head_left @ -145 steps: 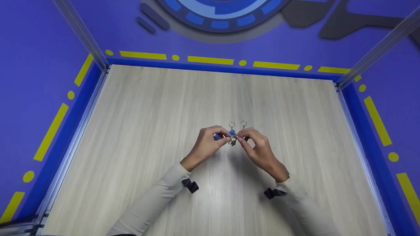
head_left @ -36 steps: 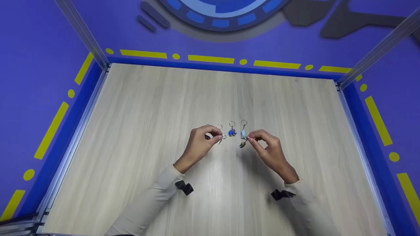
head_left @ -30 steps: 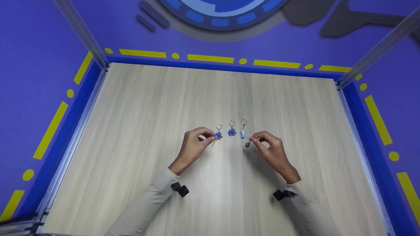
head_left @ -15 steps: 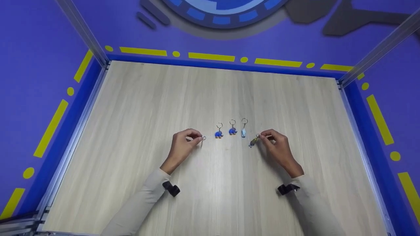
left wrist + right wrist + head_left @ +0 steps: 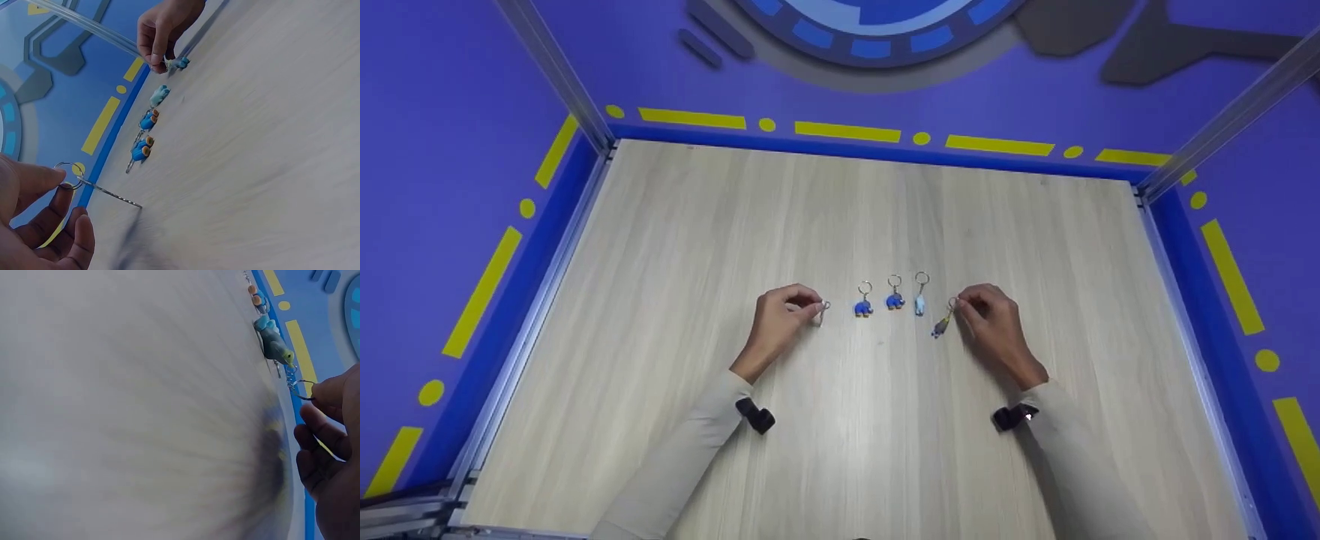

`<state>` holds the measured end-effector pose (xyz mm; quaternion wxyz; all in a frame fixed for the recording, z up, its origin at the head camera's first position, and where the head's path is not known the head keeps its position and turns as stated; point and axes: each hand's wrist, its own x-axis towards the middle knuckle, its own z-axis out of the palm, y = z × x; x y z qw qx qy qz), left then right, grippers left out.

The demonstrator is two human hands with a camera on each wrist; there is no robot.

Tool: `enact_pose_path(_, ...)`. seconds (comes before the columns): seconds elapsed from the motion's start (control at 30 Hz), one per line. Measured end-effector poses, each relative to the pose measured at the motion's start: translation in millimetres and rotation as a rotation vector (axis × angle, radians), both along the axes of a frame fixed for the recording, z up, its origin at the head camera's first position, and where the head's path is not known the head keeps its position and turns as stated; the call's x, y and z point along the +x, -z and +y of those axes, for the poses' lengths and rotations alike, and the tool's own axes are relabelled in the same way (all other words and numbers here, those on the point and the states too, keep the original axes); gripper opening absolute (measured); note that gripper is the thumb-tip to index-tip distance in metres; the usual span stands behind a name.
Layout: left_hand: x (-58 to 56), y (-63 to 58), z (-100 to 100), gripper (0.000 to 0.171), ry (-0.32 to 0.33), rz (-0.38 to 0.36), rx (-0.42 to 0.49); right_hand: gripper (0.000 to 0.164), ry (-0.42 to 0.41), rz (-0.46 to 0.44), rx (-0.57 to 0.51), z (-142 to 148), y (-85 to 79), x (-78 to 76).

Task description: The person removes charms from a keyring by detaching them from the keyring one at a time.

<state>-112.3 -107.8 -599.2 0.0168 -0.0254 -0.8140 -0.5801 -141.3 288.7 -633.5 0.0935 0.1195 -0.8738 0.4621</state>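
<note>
My left hand point(image 5: 777, 322) pinches a metal key ring point(image 5: 81, 179) between thumb and forefinger, left of the table's middle. A slim, notched metal piece point(image 5: 115, 196), seen edge-on, hangs from that ring toward the table. On the right, my right hand point(image 5: 996, 324) pinches the ring of an animal keychain point(image 5: 941, 327). Its figure point(image 5: 274, 346) has a grey-green body, a yellowish head with a dark eye and light blue parts. Between the hands, two blue elephant keychains point(image 5: 863, 309) and a pale blue figure keychain point(image 5: 919, 304) lie in a row, rings pointing away.
The wood-grain tabletop point(image 5: 840, 435) is framed by metal rails point(image 5: 559, 251). Blue walls with yellow dashes point(image 5: 847, 132) stand behind it and at both sides. Black wrist cameras point(image 5: 755, 415) sit on both grey sleeves.
The hands, close together at first, have moved apart. The left carried its ring leftward, the right its animal keychain rightward, uncovering the row. Lately the right-hand figure hangs slightly lower and turned.
</note>
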Motion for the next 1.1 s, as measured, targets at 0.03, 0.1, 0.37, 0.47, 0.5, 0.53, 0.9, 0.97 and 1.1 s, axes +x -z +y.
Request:
enact_pose_path(0.03, -1.8, 0.3, 0.4, 0.005, 0.0, -0.004, 0.001, 0.005, 0.003, -0.004, 0.007, 0.5, 0.5, -1.1)
enact_pose_path(0.1, -5.3, 1.2, 1.1, 0.005, -0.002, -0.011, 0.005, 0.003, 0.013, -0.013, 0.017, 1.1, 2.0, -3.8)
enact_pose_path(0.37, -17.2, 5.6, 2.9, 0.008, -0.01, -0.037, -0.001, 0.005, 0.089, -0.038, 0.033, 0.9, 6.7, -10.7)
enact_pose_path(0.47, -21.1, 6.5, 4.0, 0.007, -0.021, -0.047, -0.014, 0.004, 0.108, -0.044, 0.044, -0.3, 6.9, -12.0)
enact_pose_path(0.5, -22.4, 7.0, 4.4, 0.007, -0.025, -0.048, -0.018, 0.004, 0.112, -0.047, 0.046, -1.1, 6.5, -12.2)
enact_pose_path(0.53, -23.5, 7.6, 4.8, 0.007, -0.029, -0.051, -0.025, 0.005, 0.117, -0.052, 0.046, -1.8, 6.4, -12.6)
enact_pose_path(0.9, -36.9, 13.3, 9.1, 0.005, -0.063, -0.061, -0.091, 0.007, 0.167, -0.048, 0.075, -9.6, 9.4, -13.6)
enact_pose_path(0.97, -39.7, 13.2, 10.7, 0.006, -0.086, -0.064, -0.101, 0.008, 0.171, -0.04, 0.068, -10.2, 10.1, -13.7)
enact_pose_path(1.1, -45.9, 15.1, 14.4, 0.01, -0.109, -0.047, -0.129, 0.008, 0.183, -0.038, 0.06, -11.4, 12.1, -14.1)
